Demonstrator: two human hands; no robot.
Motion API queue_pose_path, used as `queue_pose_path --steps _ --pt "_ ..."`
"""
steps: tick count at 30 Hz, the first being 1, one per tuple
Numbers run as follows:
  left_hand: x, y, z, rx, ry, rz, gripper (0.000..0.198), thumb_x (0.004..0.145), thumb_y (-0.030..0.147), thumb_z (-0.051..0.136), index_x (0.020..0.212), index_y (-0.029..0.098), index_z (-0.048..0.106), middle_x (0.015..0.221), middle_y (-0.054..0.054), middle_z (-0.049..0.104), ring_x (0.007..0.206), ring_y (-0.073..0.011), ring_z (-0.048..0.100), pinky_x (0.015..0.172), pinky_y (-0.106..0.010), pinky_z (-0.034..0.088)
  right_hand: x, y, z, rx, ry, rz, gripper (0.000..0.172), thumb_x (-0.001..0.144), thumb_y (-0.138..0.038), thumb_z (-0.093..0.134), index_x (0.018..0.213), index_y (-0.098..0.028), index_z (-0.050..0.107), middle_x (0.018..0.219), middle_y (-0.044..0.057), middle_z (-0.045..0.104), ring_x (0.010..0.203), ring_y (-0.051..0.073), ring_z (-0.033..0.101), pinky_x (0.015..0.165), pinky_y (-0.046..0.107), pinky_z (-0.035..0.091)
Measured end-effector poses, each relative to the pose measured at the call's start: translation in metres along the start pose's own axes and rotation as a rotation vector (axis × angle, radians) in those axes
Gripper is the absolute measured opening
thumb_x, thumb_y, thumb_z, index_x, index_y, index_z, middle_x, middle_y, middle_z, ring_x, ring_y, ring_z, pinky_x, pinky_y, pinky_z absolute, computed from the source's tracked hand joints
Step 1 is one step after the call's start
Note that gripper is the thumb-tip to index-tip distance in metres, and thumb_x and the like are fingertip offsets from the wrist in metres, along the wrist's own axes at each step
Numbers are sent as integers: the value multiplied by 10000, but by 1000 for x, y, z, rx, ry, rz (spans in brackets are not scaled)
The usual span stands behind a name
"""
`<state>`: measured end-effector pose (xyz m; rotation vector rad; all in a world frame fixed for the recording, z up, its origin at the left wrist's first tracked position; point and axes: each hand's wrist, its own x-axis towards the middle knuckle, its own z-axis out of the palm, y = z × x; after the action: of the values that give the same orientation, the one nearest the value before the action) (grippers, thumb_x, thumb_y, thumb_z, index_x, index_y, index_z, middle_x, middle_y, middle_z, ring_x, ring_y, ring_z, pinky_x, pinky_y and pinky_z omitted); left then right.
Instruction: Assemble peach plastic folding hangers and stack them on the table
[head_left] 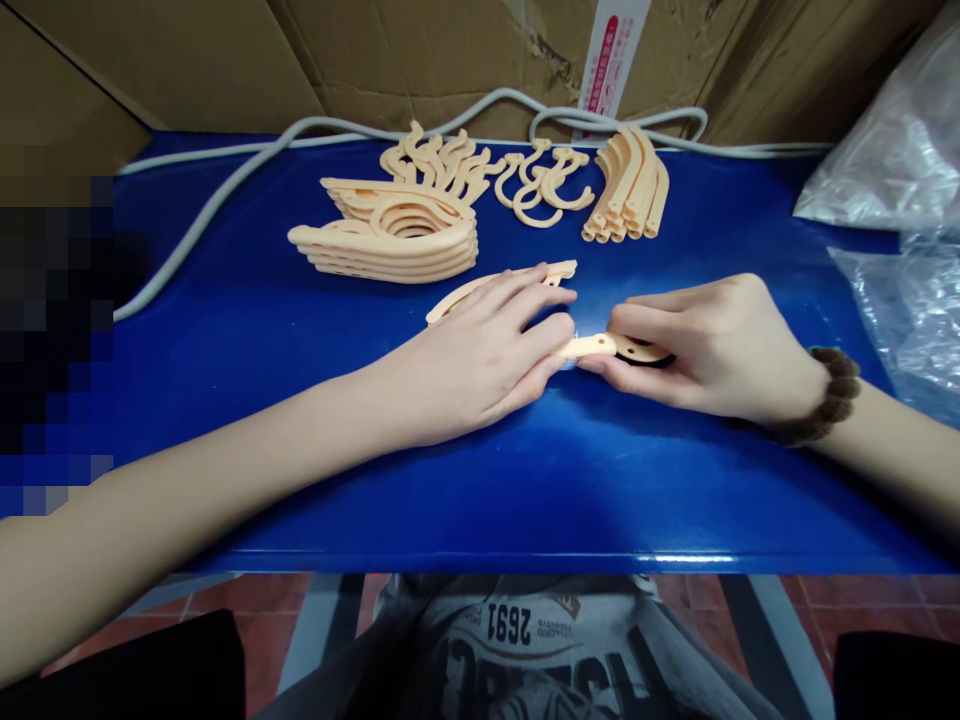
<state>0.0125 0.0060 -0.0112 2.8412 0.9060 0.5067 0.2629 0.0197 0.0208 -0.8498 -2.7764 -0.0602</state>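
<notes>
Cream plastic folding-hanger parts lie on the blue table point(480, 480). My left hand point(480, 350) lies palm down over a curved hanger arm point(559, 271), its thumb and forefinger closed at the left end of a small hanger piece point(589, 346). My right hand point(705, 340) pinches a hanger piece with holes point(637, 351) that meets the first at its right end. Whether the two are joined I cannot tell. Something clear shows under the meeting point; my fingers cover part of both pieces.
Behind my hands are stacked hanger arms point(390, 250), loose hooks point(540, 185) and a bundle of curved arms point(630, 185). A white cable point(217, 195) runs along the back by a cardboard box point(450, 60). Clear plastic bags point(892, 150) lie at the right.
</notes>
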Motion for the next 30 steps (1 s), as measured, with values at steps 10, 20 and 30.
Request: queue_pose_path --steps 10,20,30 --pt "-1 -1 -1 18 5 32 302 1090 264 347 1175 141 608 1516 -170 553 1532 -366 402 1276 -554 349 -2 4 2 -14 31 -43 488 1077 -502 442 733 -182 572 567 -33 482 491 95 430 529 304 213" --pt "-1 -1 -2 -15 -5 23 301 1089 273 354 1169 151 617 1528 -182 544 1539 -364 393 1263 -584 359 -1 6 2 -32 41 -51 517 1073 -537 432 703 -195 544 554 -37 463 482 101 414 524 299 205" --pt "0 0 -4 -49 -12 3 285 1079 278 374 1149 154 621 1528 -180 543 1541 -353 393 1276 -558 340 -1 5 3 -48 -15 -3 554 1071 -557 375 651 -209 470 532 -25 435 491 119 390 532 302 192"
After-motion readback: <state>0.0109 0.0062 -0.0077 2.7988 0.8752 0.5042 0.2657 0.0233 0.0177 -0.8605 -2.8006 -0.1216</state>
